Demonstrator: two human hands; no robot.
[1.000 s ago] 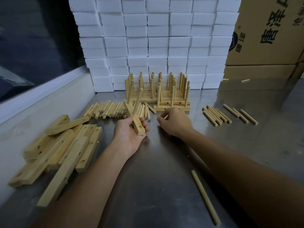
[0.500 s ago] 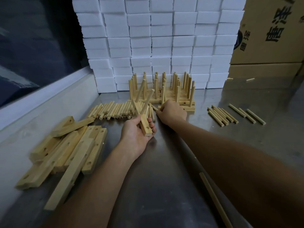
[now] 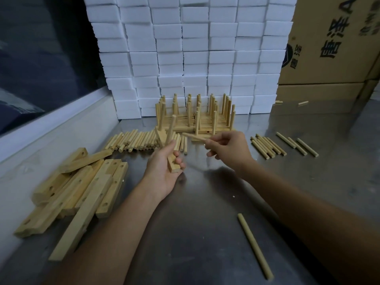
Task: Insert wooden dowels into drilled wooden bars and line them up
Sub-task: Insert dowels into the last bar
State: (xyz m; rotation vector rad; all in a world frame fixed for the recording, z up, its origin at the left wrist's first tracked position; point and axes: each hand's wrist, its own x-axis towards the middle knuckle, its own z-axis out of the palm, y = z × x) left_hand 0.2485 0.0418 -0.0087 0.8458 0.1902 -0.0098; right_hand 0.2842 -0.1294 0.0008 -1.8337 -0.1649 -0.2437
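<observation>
Above the steel bench [image 3: 205, 233], the left hand [image 3: 162, 167] grips a pale drilled wooden bar [image 3: 173, 166] with one dowel standing in it; the right hand [image 3: 228, 148] pinches a loose round wooden dowel [image 3: 193, 136].

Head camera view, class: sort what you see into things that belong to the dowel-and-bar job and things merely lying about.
Part of the job:
- bar gripped in the left hand
- dowel pinched by the right hand
- loose dowels
- undrilled-looking spare bars
- finished bars lined up behind

Just lying about:
- white foam blocks
- cardboard boxes
</observation>
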